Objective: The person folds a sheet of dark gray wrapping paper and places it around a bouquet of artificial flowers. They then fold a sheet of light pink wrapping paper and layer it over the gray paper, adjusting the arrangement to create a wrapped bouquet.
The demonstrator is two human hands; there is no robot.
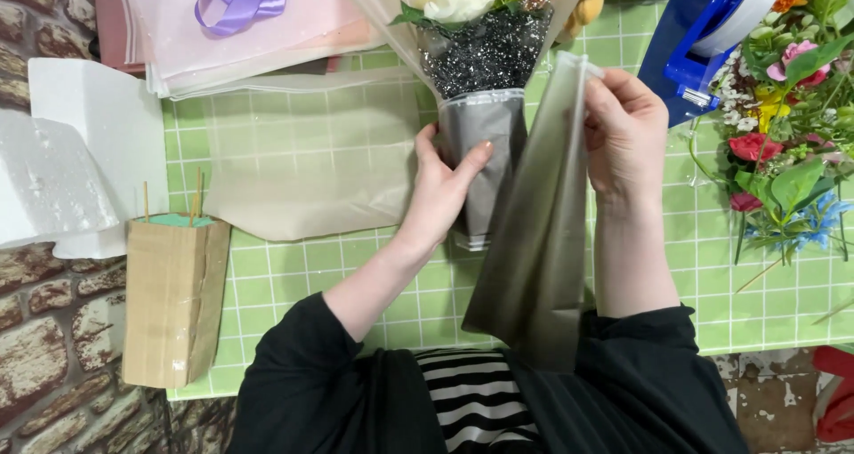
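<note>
My left hand [442, 185] grips the grey wrapped stem end of a small bouquet [485, 58], which has a white rose, orange blooms and black glittery paper and lies on the green grid mat [294, 267]. My right hand [623, 134] pinches the top edge of a translucent grey wrapping sheet [538, 241] that hangs down toward my lap, just right of the bouquet.
A beige translucent sheet [311, 165] lies left of the bouquet. Pink wrapping sheets with purple ribbon [240, 18] sit at the back left. A cardboard block with sticks [173, 298] stands at the left edge, a blue tape dispenser [703, 36] and loose flowers [787, 143] at the right.
</note>
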